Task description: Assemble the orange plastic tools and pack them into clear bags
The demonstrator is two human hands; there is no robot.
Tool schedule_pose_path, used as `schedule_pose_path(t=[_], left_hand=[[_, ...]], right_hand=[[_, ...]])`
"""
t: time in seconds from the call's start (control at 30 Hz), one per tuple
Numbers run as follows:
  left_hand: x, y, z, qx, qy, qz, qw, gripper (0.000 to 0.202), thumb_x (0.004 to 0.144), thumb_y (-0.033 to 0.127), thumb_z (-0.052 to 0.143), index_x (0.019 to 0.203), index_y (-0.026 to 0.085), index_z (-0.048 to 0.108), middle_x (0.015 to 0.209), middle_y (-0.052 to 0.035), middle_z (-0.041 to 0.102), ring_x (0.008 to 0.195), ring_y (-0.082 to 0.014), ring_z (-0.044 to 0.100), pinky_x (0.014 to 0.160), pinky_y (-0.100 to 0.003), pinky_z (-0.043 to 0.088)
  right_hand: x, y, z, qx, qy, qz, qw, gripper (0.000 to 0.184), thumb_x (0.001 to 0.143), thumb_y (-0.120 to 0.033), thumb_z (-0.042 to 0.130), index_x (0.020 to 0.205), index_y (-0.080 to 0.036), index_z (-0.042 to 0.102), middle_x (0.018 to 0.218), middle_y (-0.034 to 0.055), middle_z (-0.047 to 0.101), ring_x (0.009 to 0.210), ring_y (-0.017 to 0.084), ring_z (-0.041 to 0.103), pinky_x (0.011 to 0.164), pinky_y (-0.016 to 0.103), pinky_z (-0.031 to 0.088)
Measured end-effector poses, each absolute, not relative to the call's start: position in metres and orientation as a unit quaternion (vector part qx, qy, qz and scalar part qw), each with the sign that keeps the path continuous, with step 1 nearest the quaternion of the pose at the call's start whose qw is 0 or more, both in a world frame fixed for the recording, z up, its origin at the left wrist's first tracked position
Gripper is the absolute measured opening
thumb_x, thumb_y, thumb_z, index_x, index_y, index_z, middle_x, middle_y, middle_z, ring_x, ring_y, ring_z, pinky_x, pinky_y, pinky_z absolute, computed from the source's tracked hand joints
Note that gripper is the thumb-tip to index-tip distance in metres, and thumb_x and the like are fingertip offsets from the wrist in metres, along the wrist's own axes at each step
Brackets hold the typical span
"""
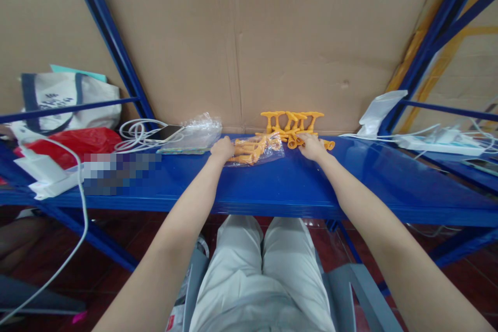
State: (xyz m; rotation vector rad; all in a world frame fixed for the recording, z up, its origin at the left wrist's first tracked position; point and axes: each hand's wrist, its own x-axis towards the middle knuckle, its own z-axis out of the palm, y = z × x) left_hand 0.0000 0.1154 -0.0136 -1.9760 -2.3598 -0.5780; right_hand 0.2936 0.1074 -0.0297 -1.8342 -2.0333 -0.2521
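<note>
My left hand is closed on the left end of a clear plastic bag. Inside the bag lie several yellow hammer-shaped plastic pieces. More loose yellow pieces are heaped behind and to the right of the bag, some with their T-shaped heads against the cardboard. Over the right side of this heap, my right hand has its fingers curled onto a yellow piece; the fingertips are partly hidden among the pieces. One flared yellow end sticks out to its right.
The blue shelf has cardboard standing behind it. At left are crumpled clear plastic, a phone, a white cable, a red bag and a cloth bag. A white power strip lies right.
</note>
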Motion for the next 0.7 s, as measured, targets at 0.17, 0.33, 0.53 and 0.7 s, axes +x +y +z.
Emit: schedule_pose_path(t=[0.17, 0.33, 0.53, 0.7], left_hand=[[-0.0005, 0.1156, -0.013, -0.636, -0.754, -0.162, 0.002, 0.041, 0.097, 0.037, 0.047, 0.126, 0.014, 0.065, 0.129, -0.0215, 0.067, 0.119, -0.0317, 0.065, 0.095, -0.037, 0.052], [0.0, 0.1139, -0.0129, -0.64, -0.75, -0.165, 0.006, 0.04, 0.096, 0.033, 0.047, 0.126, 0.014, 0.066, 0.132, -0.0205, 0.065, 0.118, -0.0326, 0.065, 0.097, -0.039, 0.052], [0.0013, 0.1119, -0.0131, -0.641, -0.749, -0.17, 0.013, 0.04, 0.096, 0.026, 0.044, 0.126, 0.012, 0.066, 0.131, -0.0211, 0.066, 0.119, -0.0329, 0.065, 0.098, -0.041, 0.052], [0.0021, 0.1119, -0.0121, -0.642, -0.749, -0.163, 0.01, 0.041, 0.096, 0.027, 0.043, 0.127, 0.012, 0.065, 0.132, -0.0215, 0.066, 0.118, -0.0317, 0.066, 0.098, -0.04, 0.052]], right_hand=[[0.2903, 0.1077, -0.0312, -0.649, -0.741, -0.097, 0.143, 0.05, 0.087, -0.018, 0.047, 0.136, -0.019, 0.06, 0.145, 0.0149, 0.056, 0.131, 0.036, 0.05, 0.108, 0.06, 0.038], [0.2905, 0.1106, -0.0345, -0.65, -0.74, -0.116, 0.126, 0.048, 0.089, -0.018, 0.044, 0.134, -0.021, 0.062, 0.141, 0.0166, 0.059, 0.13, 0.038, 0.049, 0.106, 0.064, 0.035], [0.2909, 0.1137, -0.0362, -0.659, -0.736, -0.102, 0.116, 0.047, 0.093, -0.026, 0.046, 0.139, -0.022, 0.058, 0.138, 0.0172, 0.061, 0.133, 0.038, 0.047, 0.11, 0.065, 0.03], [0.2897, 0.1142, -0.0377, -0.652, -0.739, -0.103, 0.133, 0.042, 0.091, -0.024, 0.05, 0.132, -0.019, 0.059, 0.132, 0.0188, 0.064, 0.129, 0.037, 0.051, 0.11, 0.065, 0.028]])
